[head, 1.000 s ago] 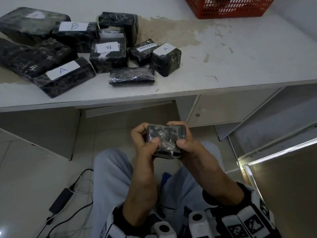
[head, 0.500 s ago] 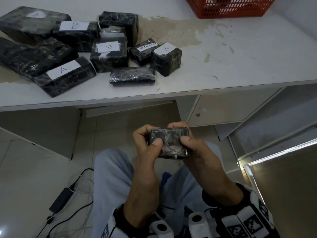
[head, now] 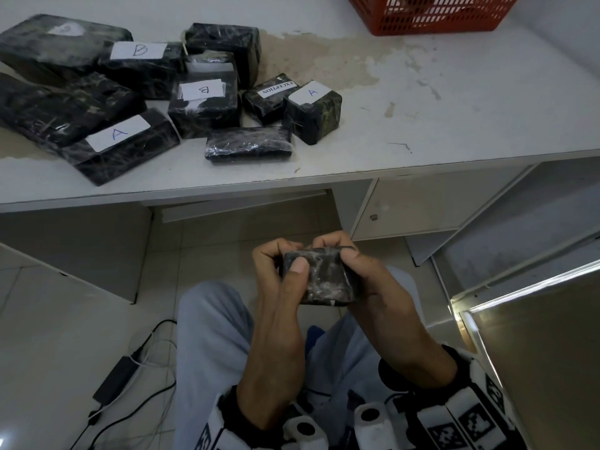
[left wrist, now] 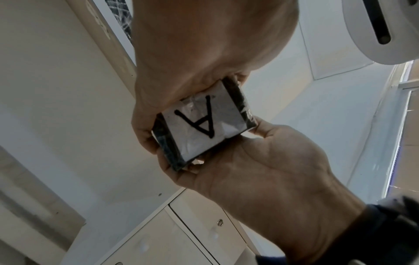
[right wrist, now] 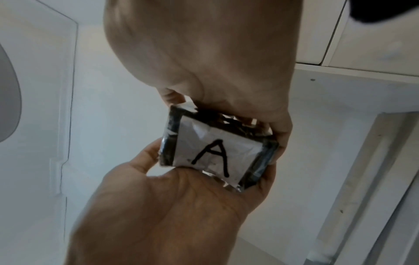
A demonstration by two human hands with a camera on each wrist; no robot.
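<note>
Above my lap, both hands hold a small package (head: pixel 319 277) wrapped in black plastic film. My left hand (head: pixel 285 258) grips its left side, thumb pressed on the upper face. My right hand (head: pixel 363 271) grips the right side, with thumb and fingertips pinching the far top edge. The wrist views show the underside, which carries a white label with a black letter A (left wrist: pixel 201 123) (right wrist: pixel 215 156). In the left wrist view my left hand (left wrist: pixel 181 71) comes from the top and my right hand (left wrist: pixel 260 170) from below. The right wrist view shows my right hand (right wrist: pixel 215 62) above and my left hand (right wrist: pixel 170 206) below.
The white table (head: pixel 454 108) ahead holds several black wrapped packages (head: pixel 207 105) labelled A, B or EXCEPTION, grouped at the left. A red basket (head: pixel 428 14) stands at the back right. A cabinet door (head: pixel 412 209) sits under the table. A power adapter and cables (head: pixel 113 378) lie on the floor at left.
The package has been turned slightly between my hands and sits a little lower. My right thumb has moved from the near face up to the far top edge.
</note>
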